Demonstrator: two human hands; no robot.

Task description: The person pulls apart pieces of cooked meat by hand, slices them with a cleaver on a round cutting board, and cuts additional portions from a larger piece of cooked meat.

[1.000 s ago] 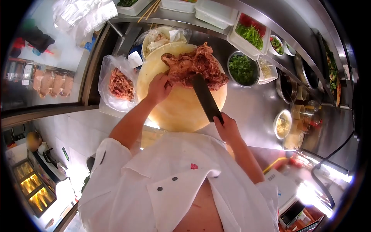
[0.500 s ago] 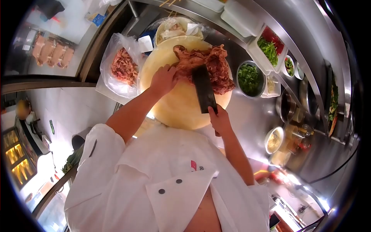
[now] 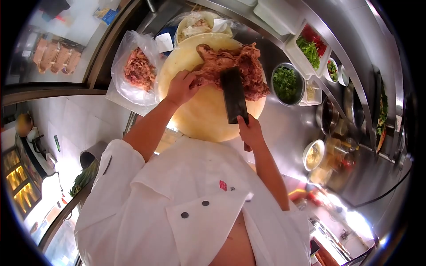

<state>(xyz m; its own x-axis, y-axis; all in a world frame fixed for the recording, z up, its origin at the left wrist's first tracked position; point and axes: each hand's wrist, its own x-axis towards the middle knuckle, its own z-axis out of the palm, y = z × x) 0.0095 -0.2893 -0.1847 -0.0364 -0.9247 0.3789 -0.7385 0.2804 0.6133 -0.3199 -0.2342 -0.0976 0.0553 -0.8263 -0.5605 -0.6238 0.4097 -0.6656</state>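
Observation:
A large piece of reddish-brown cooked meat [image 3: 253,73] lies across the far half of the round, pale yellow chopping board [image 3: 197,117]. My left hand [image 3: 181,88] is closed on the meat's left edge, its fingertips partly hidden. In my right hand [image 3: 251,131] is the handle of a dark, broad-bladed cleaver [image 3: 234,97]. The blade lies over the near middle of the meat and covers part of it. Whether the blade cuts in or only rests there, I cannot tell.
Left of the board, a clear plastic bag [image 3: 116,66] holds chopped meat [image 3: 139,71]. Behind stands a bagged bowl [image 3: 179,33] of pale food. To the right are a metal bowl of chopped greens [image 3: 285,83], a white tub of cut peppers [image 3: 309,51] and a white bowl [image 3: 306,157].
The whole view has shifted slightly. My left hand has moved a little left, with the meat's edge in its fingers. The cleaver stays over nearly the same part of the meat.

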